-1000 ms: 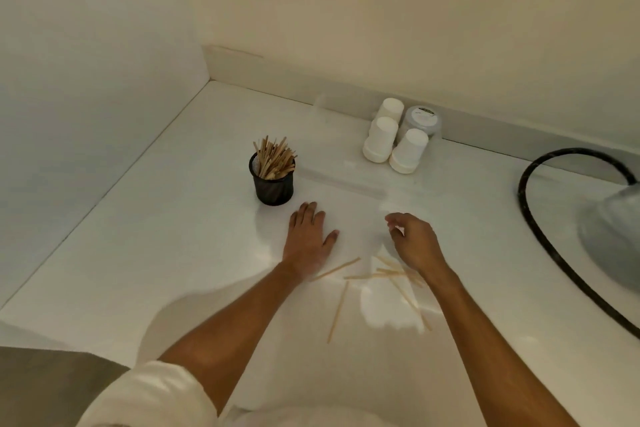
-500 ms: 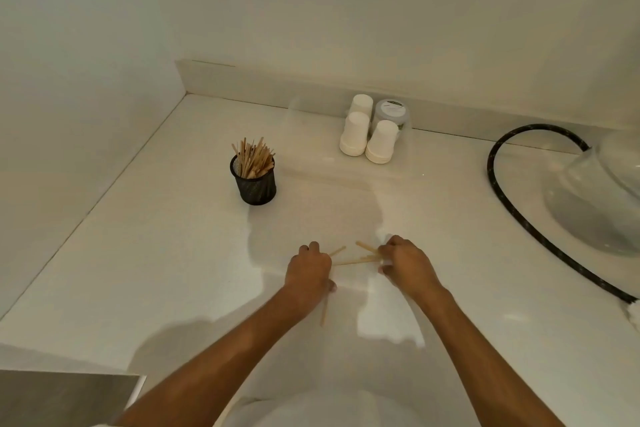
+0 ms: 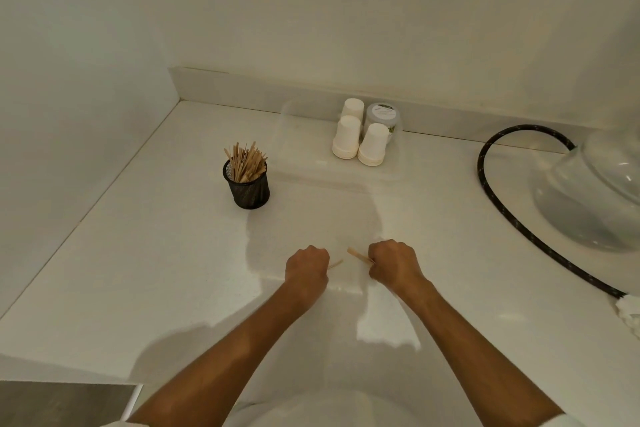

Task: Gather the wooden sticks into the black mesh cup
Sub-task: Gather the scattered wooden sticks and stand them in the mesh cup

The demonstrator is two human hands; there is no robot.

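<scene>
The black mesh cup (image 3: 248, 188) stands on the white counter (image 3: 145, 253), left of centre, with a bundle of wooden sticks (image 3: 245, 161) standing up in it. My left hand (image 3: 306, 269) is closed in a fist near the middle of the counter, and a short stick end (image 3: 335, 264) pokes out of it to the right. My right hand (image 3: 393, 263) is also a fist beside it, with stick ends (image 3: 359, 255) jutting out to the left. Both hands are well in front and to the right of the cup. No loose sticks show on the counter.
Three upturned white paper cups (image 3: 360, 139) and a lidded jar (image 3: 382, 114) sit by the back wall. A black hose (image 3: 491, 194) curves along the right, next to a glass vessel (image 3: 595, 194). Walls close the left and back sides.
Both hands have closed over the scattered sticks. The sticks that lay loose on the counter a second ago are now in my fists.
</scene>
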